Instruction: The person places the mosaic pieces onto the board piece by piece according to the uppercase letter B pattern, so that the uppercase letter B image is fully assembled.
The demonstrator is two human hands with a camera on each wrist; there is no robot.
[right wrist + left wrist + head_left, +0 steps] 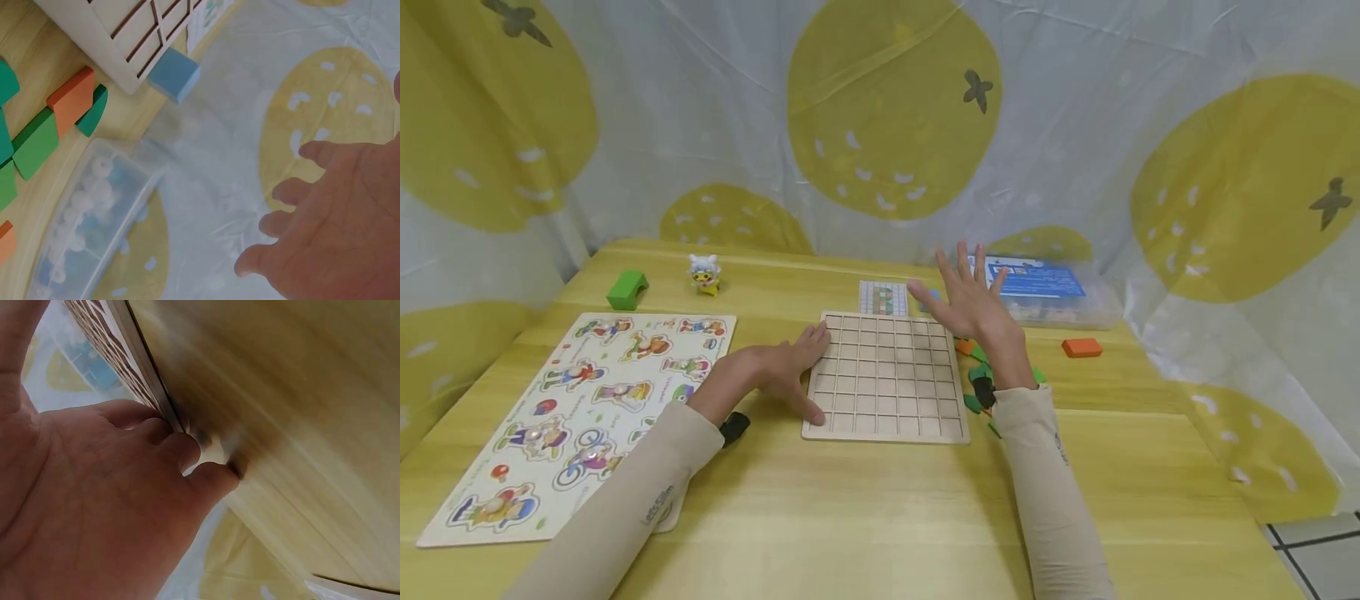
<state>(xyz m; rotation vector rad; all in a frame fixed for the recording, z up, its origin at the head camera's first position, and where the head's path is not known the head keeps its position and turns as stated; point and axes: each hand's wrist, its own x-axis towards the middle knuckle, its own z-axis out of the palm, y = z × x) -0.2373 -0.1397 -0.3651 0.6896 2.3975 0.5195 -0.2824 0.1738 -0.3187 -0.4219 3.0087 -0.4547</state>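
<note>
Wooden table point(865, 517) setup: left hand point(786, 367) is bracing the grid board's point(887, 375) edge with flat fingers while right hand point(973, 300) is hovering open, looks like reaching for the blue block point(174, 75) next, needing a pinch.

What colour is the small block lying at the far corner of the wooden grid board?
Light blue. The block shows best in the right wrist view, beside the grid board.

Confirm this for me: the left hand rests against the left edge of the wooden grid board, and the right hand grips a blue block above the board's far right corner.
Not quite. The left hand does rest against the left edge of the wooden grid board. But the right hand grips nothing: the head and right wrist views show it raised with fingers spread. The blue block lies on the table by the board's corner.
</note>
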